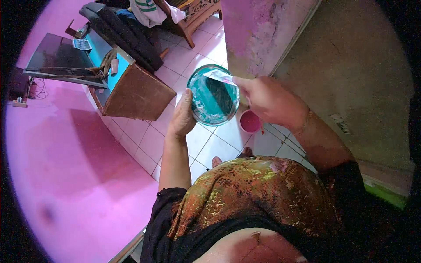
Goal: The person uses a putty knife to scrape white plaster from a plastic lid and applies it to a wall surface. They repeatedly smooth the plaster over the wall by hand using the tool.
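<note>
My left hand (182, 116) grips a round teal tray (210, 107) by its left edge, thumb up on the rim and the other fingers mostly hidden. White paste is smeared over the tray, thickest toward its rim. A dark band crosses its middle; I cannot tell whether it is a reflection. At the tray's upper right, my right hand (267, 98) is closed around a pale flat scraper (219, 77). The scraper's blade lies over the tray's surface, and its handle is hidden in my fist.
Below my right hand, a small bucket of pink paint (250, 122) stands on the white tiled floor (199, 140). A patchy wall (263, 39) rises ahead, beside a large brown panel (351, 87). At left are a tipped wooden cabinet (138, 94) and a pink wall (52, 166).
</note>
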Available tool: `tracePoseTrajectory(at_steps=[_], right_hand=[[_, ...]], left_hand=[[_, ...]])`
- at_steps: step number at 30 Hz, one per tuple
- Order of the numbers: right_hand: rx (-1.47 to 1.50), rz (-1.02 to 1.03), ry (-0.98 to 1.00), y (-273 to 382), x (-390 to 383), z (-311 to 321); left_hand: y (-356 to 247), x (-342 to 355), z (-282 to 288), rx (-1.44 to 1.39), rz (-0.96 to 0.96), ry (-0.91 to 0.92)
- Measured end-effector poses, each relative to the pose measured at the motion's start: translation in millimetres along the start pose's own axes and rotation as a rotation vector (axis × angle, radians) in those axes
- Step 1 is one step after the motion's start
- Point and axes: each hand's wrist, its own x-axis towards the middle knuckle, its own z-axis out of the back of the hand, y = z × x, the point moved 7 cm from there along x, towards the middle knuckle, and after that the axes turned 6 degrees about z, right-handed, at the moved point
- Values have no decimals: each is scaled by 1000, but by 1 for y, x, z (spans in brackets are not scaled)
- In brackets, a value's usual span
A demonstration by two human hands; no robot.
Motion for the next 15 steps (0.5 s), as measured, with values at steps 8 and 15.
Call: tracePoseTrajectory(at_steps=[8,15], right_hand=[[-85,7,185,25,-25,-5],[-78,-118,67,5,-9,8]], left_hand=[[5,12,-2,-13,20,41],[7,15,-2,-53,12,17]])
